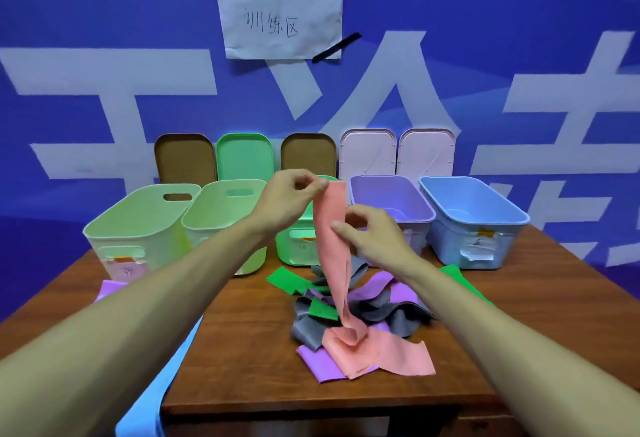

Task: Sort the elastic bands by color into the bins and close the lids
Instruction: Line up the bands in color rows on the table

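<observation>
Looking down via head cam — left hand (291,197) pinched the top end of the pink band (332,246), right hand (370,232) pinched its edge lower down. Its tail lay on the pile (346,305) on the surface (242,350), w/ open bins (138,228) behind. Band looked light, limp, prob. stretchy — best held by an end.

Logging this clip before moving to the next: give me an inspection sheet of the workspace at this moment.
Surface: brown wooden table, bands piled mid-table.
Job's things: salmon elastic band held up, its lower end in the pile of green, grey and purple bands; three pale green plastic bins, purple bin, blue bin, all open; five lids leaning on the wall; light blue band draped over the table's left edge.
Clutter: nothing seen.
Hands: left hand pinches the salmon band's top; right hand pinches it lower.
Cables: nothing seen.
Surroundings: blue printed wall, taped paper sign.
</observation>
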A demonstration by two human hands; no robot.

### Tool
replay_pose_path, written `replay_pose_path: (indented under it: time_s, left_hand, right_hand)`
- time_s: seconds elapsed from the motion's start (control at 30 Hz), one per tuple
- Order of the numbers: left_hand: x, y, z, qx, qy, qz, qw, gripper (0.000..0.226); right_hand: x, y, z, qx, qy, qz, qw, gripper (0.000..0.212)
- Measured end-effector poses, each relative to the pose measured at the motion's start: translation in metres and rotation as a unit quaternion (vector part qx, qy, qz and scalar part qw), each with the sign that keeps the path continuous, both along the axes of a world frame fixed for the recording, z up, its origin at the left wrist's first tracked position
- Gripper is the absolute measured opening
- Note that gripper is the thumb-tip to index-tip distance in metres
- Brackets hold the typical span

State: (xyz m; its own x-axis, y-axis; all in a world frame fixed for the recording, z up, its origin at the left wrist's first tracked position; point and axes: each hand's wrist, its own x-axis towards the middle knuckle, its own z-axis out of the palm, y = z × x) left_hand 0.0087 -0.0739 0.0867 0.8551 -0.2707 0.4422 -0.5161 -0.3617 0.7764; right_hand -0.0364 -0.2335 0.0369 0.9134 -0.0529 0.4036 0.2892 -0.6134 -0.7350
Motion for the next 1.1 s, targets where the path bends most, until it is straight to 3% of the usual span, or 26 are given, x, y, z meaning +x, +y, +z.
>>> replay_pose_path:
  time_s: [0.2, 0.4, 0.47, 0.53, 0.6, 0.7, 0.87, 1.1]
  left_hand:
    - [-0.002, 0.013, 0.009, -0.078, 0.033, -0.034, 0.996, 0.012]
    - [-0.008, 0.031, 0.015, -0.186, 0.074, -0.034, 0.979, 0.009]
    - [-0.012, 0.039, 0.017, -0.229, 0.094, -0.036, 0.968, 0.016]
    - [-0.019, 0.048, 0.018, -0.25, 0.126, -0.074, 0.957, 0.037]
    - [-0.027, 0.057, 0.014, -0.247, 0.153, -0.124, 0.949, 0.053]
    - [-0.04, 0.068, 0.001, -0.195, 0.166, -0.172, 0.951, 0.036]
    - [-0.05, 0.088, -0.03, -0.122, 0.195, -0.093, 0.969, 0.013]
    - [-0.064, 0.154, -0.066, -0.07, 0.214, -0.044, 0.973, 0.018]
  right_hand:
    - [-0.002, 0.018, 0.036, 0.169, -0.055, 0.027, 0.984, 0.008]
    - [0.001, 0.043, 0.07, 0.191, -0.068, 0.028, 0.979, 0.014]
    - [0.001, 0.052, 0.081, 0.188, -0.066, 0.041, 0.979, 0.008]
    - [0.001, 0.063, 0.091, 0.211, -0.071, 0.051, 0.974, 0.006]
    - [0.0, 0.072, 0.102, 0.257, -0.072, 0.053, 0.962, 0.009]
    - [0.003, 0.086, 0.118, 0.317, -0.085, 0.045, 0.944, 0.013]
    - [0.01, 0.109, 0.128, 0.385, -0.089, 0.032, 0.918, 0.013]
    - [0.023, 0.131, 0.1, 0.411, -0.008, 0.028, 0.911, 0.01]
